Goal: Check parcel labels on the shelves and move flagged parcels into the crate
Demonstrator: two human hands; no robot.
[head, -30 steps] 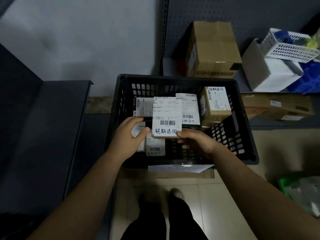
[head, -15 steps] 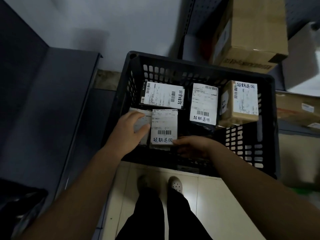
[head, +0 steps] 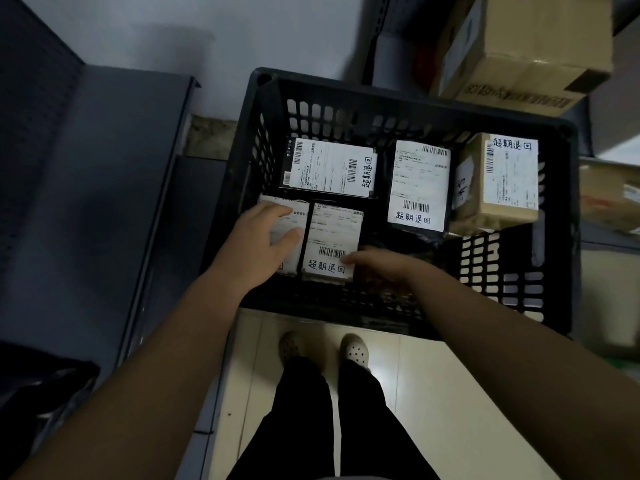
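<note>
You're leaning over the black crate (head: 415, 105), both arms reaching down into it. The flagged parcel (head: 332, 233) lies flat on the crate floor in the near half, label up, with a barcode and a handwritten mark along its near edge. It sits right between your two hands.

Your left hand (head: 256, 244) is spread and relaxed, fingers lying across the top of the neighbouring parcel (head: 294, 214) in the near left corner. Your thumb runs along the dark seam where that parcel touches the flagged one. Nothing is pinched there; the hand just rests.

Your right hand (head: 384, 266) comes in from the other side, back of the hand up, fingers stretched to the left. One fingertip touches the label's near right corner, just under the barcode — whether thumb or fingers wrap the parcel's edge I cannot tell, the hand hides it.

Further in, three more marked parcels lie in the crate: a black-wrapped parcel (head: 329, 168) against the far left wall, a black bag (head: 419, 185) in the middle, and a brown box (head: 498, 178) tilted against the right wall.

Beyond the crate a large cardboard carton (head: 519, 46) sits on the shelving. A grey shelf (head: 104, 168) runs along your left — your pale shoes (head: 291, 348) stand on the tile just short of the crate.
</note>
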